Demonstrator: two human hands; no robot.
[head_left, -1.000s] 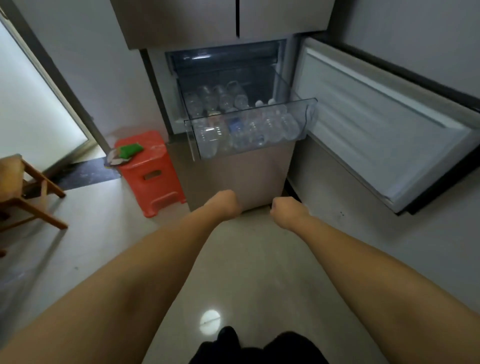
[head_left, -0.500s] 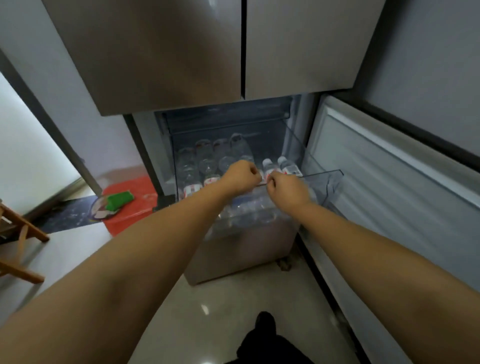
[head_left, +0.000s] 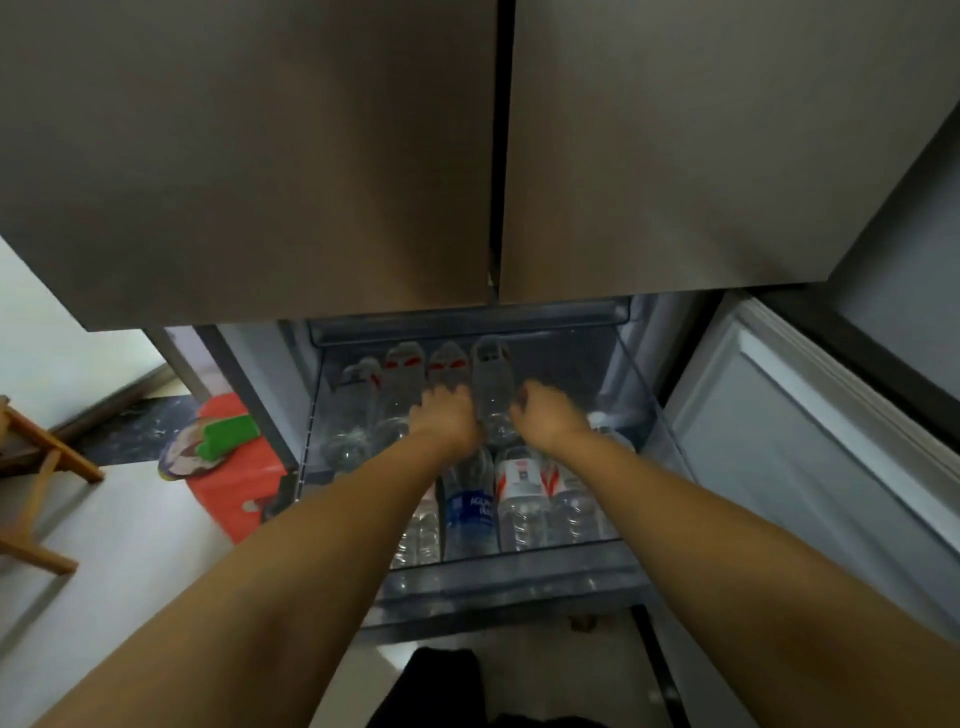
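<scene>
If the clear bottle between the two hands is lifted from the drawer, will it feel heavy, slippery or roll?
The clear bottle probably holds water, so heavy for its size. Its smooth round plastic may slip, and could roll against neighbouring bottles if released.

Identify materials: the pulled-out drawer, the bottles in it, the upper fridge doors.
Drawer: clear rigid plastic with a glossy finish; the bottles show through its walls.
Bottles: thin clear plastic with ribbed bodies and printed labels, probably PET.
Upper fridge doors: they look like brushed metal with a matte grey-brown sheen. Whether that is steel or a coated panel cannot be told.
</scene>
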